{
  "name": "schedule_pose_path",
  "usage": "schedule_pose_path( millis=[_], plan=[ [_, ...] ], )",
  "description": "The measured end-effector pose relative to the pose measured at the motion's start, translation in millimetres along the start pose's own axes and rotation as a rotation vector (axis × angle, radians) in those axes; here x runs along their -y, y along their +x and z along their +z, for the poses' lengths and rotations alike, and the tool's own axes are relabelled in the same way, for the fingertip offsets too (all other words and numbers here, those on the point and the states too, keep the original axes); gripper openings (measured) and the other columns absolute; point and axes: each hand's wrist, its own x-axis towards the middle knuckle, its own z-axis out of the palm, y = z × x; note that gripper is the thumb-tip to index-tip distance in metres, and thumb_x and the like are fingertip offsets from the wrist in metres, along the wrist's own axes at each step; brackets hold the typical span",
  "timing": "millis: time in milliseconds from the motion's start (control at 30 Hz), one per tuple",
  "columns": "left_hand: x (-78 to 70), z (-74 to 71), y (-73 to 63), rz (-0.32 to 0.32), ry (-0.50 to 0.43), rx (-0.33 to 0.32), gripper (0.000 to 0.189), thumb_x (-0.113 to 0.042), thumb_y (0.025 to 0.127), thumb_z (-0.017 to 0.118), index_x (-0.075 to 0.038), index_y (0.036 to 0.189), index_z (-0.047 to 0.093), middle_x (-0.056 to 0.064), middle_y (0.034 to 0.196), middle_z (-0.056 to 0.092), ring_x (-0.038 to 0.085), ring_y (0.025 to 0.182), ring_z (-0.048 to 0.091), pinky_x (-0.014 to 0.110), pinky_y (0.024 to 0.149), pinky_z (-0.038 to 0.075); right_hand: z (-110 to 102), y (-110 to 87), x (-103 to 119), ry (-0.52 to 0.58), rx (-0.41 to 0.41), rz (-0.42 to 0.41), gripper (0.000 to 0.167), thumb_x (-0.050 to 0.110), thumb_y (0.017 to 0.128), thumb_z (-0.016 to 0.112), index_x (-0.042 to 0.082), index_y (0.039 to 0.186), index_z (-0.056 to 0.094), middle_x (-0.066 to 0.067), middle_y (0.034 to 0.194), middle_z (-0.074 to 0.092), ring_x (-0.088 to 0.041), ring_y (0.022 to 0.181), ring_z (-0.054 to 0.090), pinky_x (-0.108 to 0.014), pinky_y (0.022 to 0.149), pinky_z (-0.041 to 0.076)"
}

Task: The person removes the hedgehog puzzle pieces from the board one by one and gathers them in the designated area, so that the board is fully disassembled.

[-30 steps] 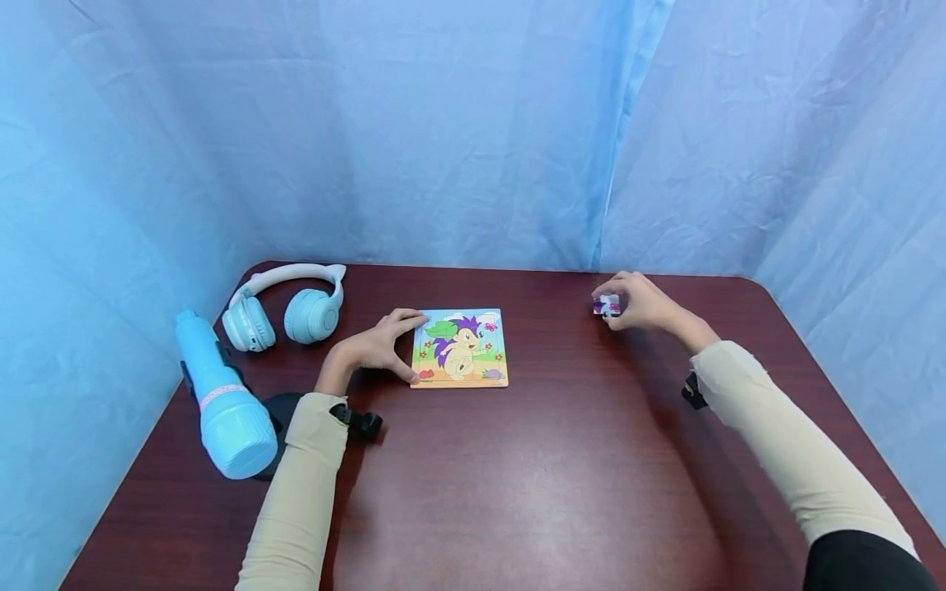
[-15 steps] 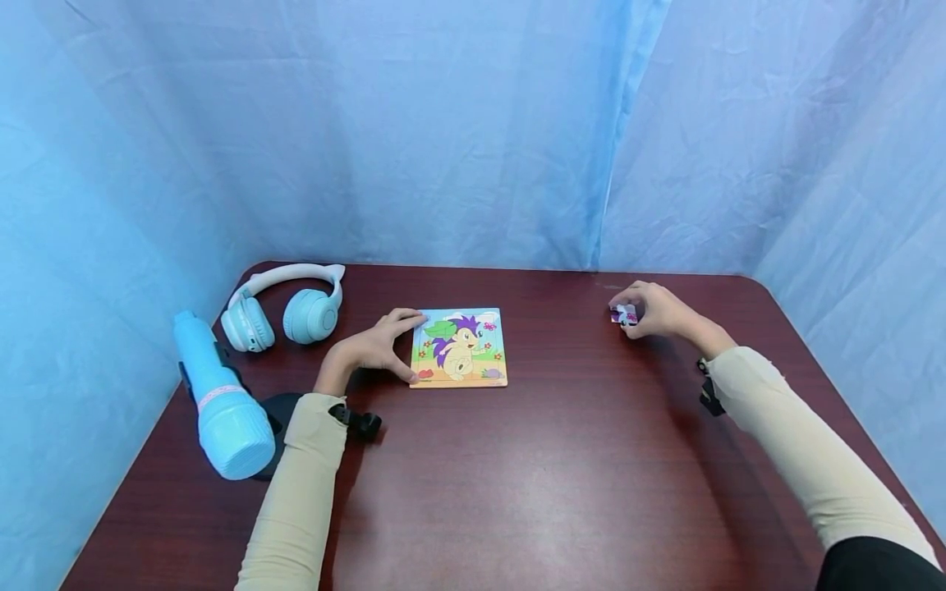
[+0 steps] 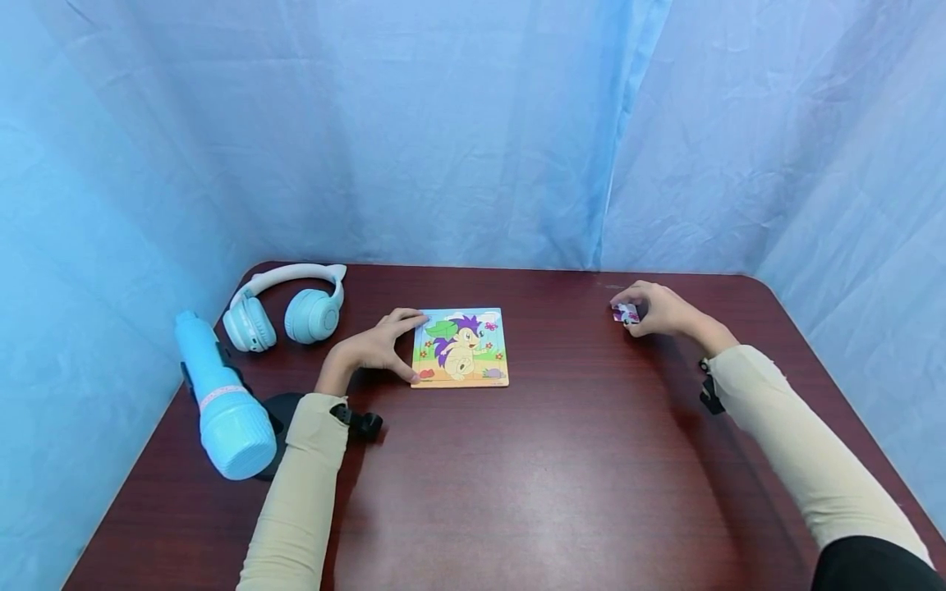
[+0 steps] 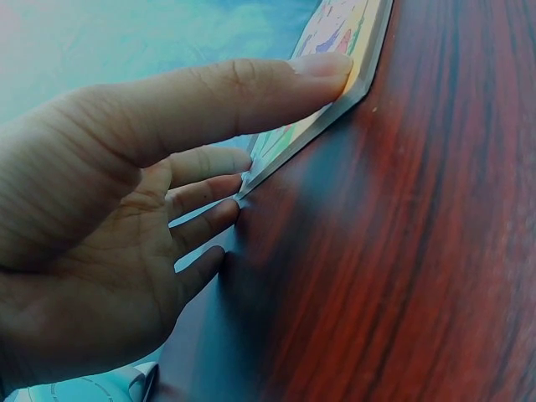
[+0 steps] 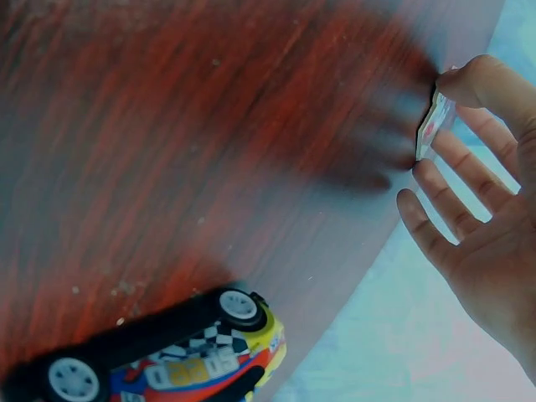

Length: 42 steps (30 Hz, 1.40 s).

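Observation:
A square picture puzzle (image 3: 461, 349), showing a purple-haired hedgehog, lies flat near the middle of the table. My left hand (image 3: 377, 343) spans its left side, thumb (image 4: 322, 67) on the near corner and straight fingertips (image 4: 243, 163) at the far corner. Far to the right, my right hand (image 3: 661, 310) pinches a small purple, pink and white puzzle piece (image 3: 626, 313) by its edges, thumb on one side and fingers on the other. The right wrist view shows this piece (image 5: 430, 127) as thin and flat, close to the table surface.
On the left are white-and-blue headphones (image 3: 284, 308) and a light blue microphone-shaped thing (image 3: 229, 410) leaning over a dark round base (image 3: 284, 402). A colourful toy car (image 5: 167, 360) shows in the right wrist view. Blue curtains (image 3: 473, 131) enclose the dark red table (image 3: 517, 492).
My right hand, pinching the small piece, has shifted right and slightly nearer, then stayed almost still over the last half second. The left hand and puzzle have stayed in place.

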Motion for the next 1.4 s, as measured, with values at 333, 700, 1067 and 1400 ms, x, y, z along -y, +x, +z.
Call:
schedule_pose_path(
  millis=[333, 700, 1067, 1400],
  plan=[
    [0.8, 0.7, 2.0, 0.002, 0.004, 0.003, 0.11, -0.023, 0.077, 0.089, -0.008, 0.163, 0.023, 0.016, 0.166, 0.014, 0.038, 0.15, 0.014, 0.059, 0.118, 0.033, -3, 0.6, 1, 0.004, 0.015, 0.022, 0.049, 0.006, 0.083, 0.077, 0.005, 0.131, 0.067, -0.02, 0.128, 0.058, -0.032, 0.1, 0.052, -0.042, 0.079, 0.046],
    [-1.2, 2.5, 3.9, -0.002, 0.008, -0.002, 0.109, -0.023, 0.077, 0.089, -0.009, 0.163, 0.024, 0.015, 0.166, 0.015, 0.038, 0.15, 0.015, 0.059, 0.118, 0.034, 6, 11.2, 34, 0.055, -0.043, -0.087, 0.047, 0.013, 0.087, 0.077, 0.003, 0.132, 0.066, -0.019, 0.131, 0.062, -0.035, 0.114, 0.057, -0.05, 0.089, 0.051],
    [-3.6, 0.0, 4.7, 0.001, 0.004, 0.003, 0.109, -0.022, 0.077, 0.089, -0.009, 0.163, 0.023, 0.016, 0.166, 0.014, 0.038, 0.151, 0.013, 0.06, 0.117, 0.035, 36, 50.3, 108, 0.12, -0.064, -0.217, 0.044, 0.015, 0.088, 0.078, 0.001, 0.129, 0.069, -0.016, 0.124, 0.067, -0.03, 0.114, 0.061, -0.051, 0.099, 0.052],
    [-3.4, 0.5, 6.0, -0.011, 0.011, 0.005, 0.11, -0.023, 0.076, 0.089, -0.01, 0.163, 0.023, 0.014, 0.167, 0.014, 0.037, 0.152, 0.013, 0.06, 0.119, 0.032, 70, 83.6, 163, 0.19, 0.003, -0.277, 0.043, 0.019, 0.089, 0.078, 0.005, 0.129, 0.07, -0.013, 0.122, 0.066, -0.028, 0.111, 0.061, -0.046, 0.097, 0.054]
  ],
)
